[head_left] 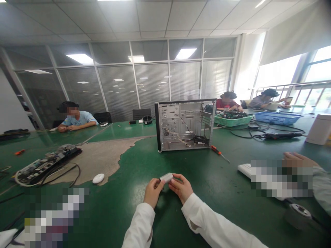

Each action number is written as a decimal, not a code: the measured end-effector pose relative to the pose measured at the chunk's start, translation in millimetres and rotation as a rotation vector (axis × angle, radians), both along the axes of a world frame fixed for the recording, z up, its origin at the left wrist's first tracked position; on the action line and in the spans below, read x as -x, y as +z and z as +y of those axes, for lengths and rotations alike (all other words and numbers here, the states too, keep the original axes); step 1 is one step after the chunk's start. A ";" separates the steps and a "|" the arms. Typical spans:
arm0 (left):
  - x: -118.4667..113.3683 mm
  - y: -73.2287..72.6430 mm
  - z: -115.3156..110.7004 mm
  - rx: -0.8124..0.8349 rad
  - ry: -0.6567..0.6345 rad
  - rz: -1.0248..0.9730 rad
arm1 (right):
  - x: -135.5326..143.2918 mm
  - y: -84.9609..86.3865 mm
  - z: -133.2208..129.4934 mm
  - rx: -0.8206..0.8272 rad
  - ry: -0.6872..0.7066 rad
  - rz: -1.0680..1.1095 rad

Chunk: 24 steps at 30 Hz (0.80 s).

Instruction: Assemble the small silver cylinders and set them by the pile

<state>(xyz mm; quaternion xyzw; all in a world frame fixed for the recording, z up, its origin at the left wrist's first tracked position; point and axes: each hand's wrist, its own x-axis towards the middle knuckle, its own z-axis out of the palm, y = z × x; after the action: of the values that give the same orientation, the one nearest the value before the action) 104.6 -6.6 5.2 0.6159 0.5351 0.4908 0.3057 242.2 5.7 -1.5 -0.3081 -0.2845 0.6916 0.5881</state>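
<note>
Trouble lurked: left hand point(153, 193) and right hand point(183, 188), close together, pinched a small silvery block point(166, 177) between them over the green worktop point(139, 162), before the open computer case point(186, 117); a loosened grip could drop it!

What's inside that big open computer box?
Inside the computer case, pale wires and a black part sit near the bottom. Metal plates cover whatever is behind them, so I can't see that.

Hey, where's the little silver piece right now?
In the head view, the silver piece is below centre, held between the left hand and the right hand, in front of the open computer case.
</note>
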 end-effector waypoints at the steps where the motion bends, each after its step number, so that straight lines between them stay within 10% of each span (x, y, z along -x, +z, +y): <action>1: 0.1 -0.2 0.2 -0.003 -0.004 0.001 | 0.1 0.5 -0.3 -0.005 0.000 -0.008; 24: -4.8 3.2 -3.8 -0.013 -0.033 -0.075 | -0.6 -0.2 5.2 0.125 -0.031 0.029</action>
<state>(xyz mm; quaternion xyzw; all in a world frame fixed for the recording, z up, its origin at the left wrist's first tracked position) 109.5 -10.4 8.5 0.6079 0.5100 0.5119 0.3293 242.8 10.9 -1.7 -0.3385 -0.2273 0.7033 0.5824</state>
